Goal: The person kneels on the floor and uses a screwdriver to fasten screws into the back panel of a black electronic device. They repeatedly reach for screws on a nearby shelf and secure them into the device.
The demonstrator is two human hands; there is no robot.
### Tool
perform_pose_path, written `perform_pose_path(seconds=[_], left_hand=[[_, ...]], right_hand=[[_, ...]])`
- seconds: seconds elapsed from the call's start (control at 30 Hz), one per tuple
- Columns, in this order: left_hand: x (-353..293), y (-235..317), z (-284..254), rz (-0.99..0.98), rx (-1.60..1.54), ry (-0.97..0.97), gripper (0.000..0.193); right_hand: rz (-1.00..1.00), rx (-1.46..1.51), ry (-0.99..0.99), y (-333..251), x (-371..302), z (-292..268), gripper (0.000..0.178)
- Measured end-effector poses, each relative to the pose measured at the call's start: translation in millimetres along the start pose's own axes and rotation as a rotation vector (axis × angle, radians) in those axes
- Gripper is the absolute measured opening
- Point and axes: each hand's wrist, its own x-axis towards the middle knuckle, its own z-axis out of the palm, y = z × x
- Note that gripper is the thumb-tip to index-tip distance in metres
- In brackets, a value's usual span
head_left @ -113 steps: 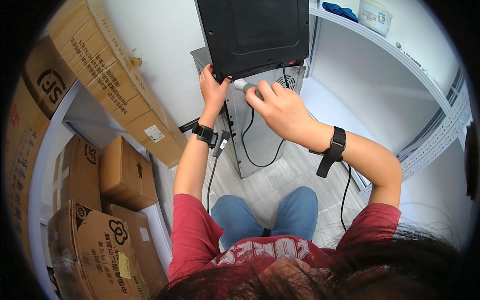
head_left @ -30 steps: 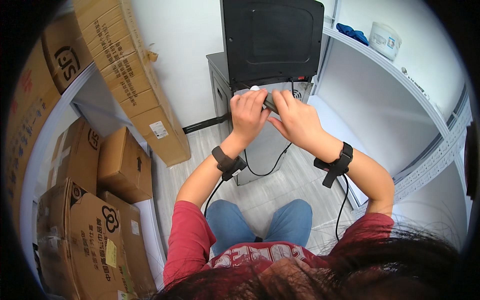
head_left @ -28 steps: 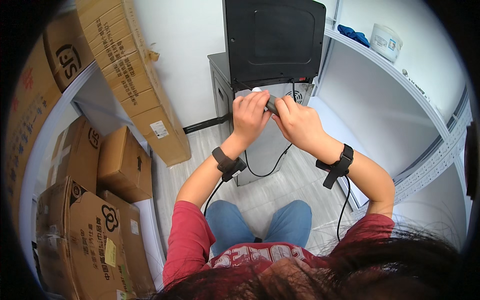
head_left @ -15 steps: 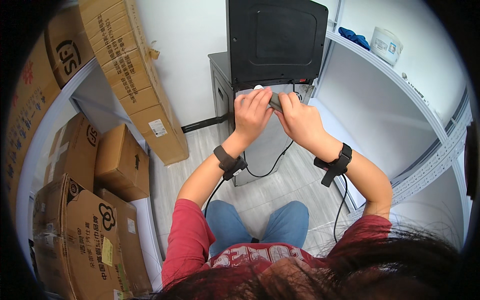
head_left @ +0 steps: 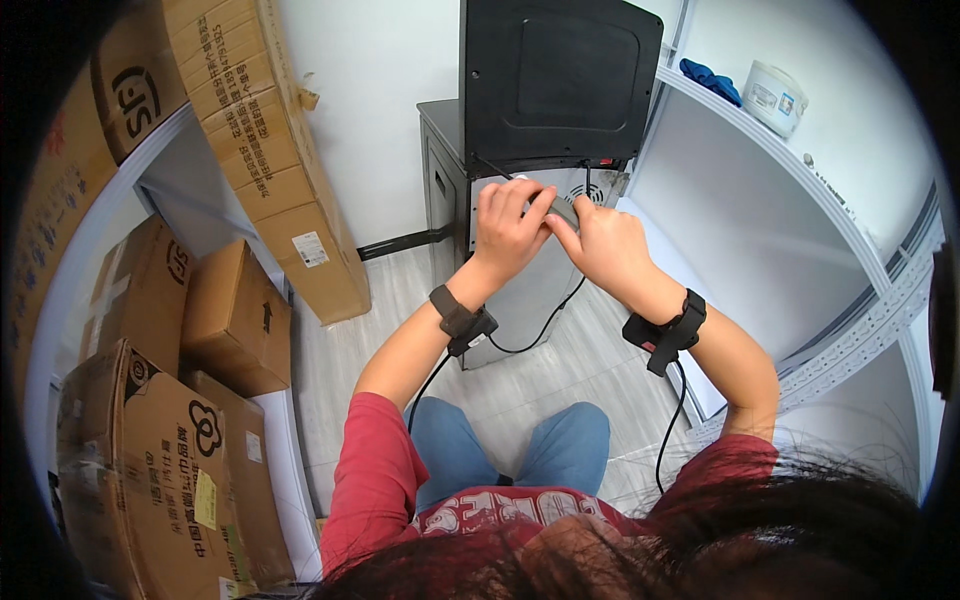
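Both hands meet in front of a grey metal cabinet with a black panel (head_left: 560,85) tilted up on top. Curled fingers of my left hand (head_left: 510,225) close around a small, flat grey piece (head_left: 564,209), whose kind I cannot make out. My right hand (head_left: 612,245) grips its other end, thumb reaching toward the left fingers. A small white tip shows just beyond the left fingertips. A thin black cord runs from the panel's lower edge toward the left fingers. Black straps with small boxes sit on both wrists.
Cardboard boxes (head_left: 235,315) fill the shelving on my left, beside a tall carton (head_left: 260,150). White shelving (head_left: 790,160) curves along my right, bearing a white tub (head_left: 774,97) and a blue cloth (head_left: 711,80). A black cable (head_left: 545,337) loops below my hands.
My right hand has turned, its thumb now reaching toward the left fingers. My left hand has shifted slightly right and down. The cord near the left fingers now shows.
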Motion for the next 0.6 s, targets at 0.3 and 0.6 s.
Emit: perform_pose_path(seconds=[0.3, 0.6], left_hand=[[-6.9, 1.7, -0.5, 0.030, 0.014, -0.019, 0.045], [-8.2, 2.2, -2.3, 0.084, 0.041, -0.052, 0.047]], right_hand=[[0.052, -0.025, -0.047, -3.4, -6.4, -1.0, 0.043], [0.074, -0.008, -0.059, -3.0, -10.7, 0.9, 0.044]])
